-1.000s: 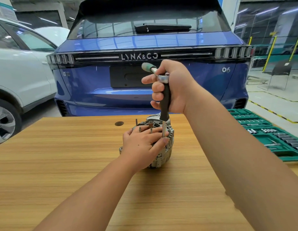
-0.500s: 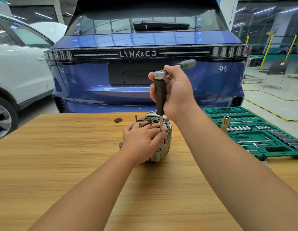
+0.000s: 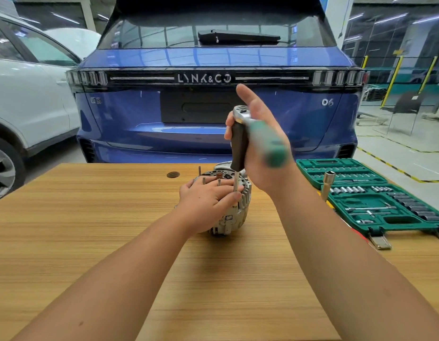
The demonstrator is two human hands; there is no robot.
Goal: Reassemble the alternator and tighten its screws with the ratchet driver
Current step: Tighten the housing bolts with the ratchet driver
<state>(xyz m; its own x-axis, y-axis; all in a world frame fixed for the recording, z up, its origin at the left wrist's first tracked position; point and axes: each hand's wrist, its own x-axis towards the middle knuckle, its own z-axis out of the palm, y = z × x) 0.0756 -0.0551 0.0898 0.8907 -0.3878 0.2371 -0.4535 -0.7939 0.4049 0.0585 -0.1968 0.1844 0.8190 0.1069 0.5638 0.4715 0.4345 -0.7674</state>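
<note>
Head view is taking in a blue Lynk & Co SUV (image 3: pixel 213 124) filling the background, its tail facing the camera, with a white car (image 3: pixel 24 102) sitting to its left. A wooden table (image 3: pixel 90 230) is stretching across the foreground. At its right edge an open green socket set case (image 3: pixel 375 207) is lying, rows of sockets and bits sitting in its slots, and a chrome deep socket (image 3: pixel 327 184) is standing upright by its near-left corner. A small dark round disc (image 3: pixel 173 175) is showing on the tabletop near the far edge.

The alternator (image 3: pixel 234 207) is standing on the table near the middle, several studs sticking up from its top. The left hand (image 3: pixel 208 200) is lying over its top, fingers spread flat and pressing down among the studs.

The right hand (image 3: pixel 260 148) is hovering above the alternator, gripping the ratchet driver (image 3: pixel 239 143) loosely: the fingers are curling around the upright black shaft, while the index finger is pointing upward. The ratchet's chrome head is sitting at the top of the shaft and its green handle is swinging toward the camera, blurred. The thin bit below the shaft is reaching down to the alternator's top, just beside the left hand's fingers (image 3: pixel 228 190).
</note>
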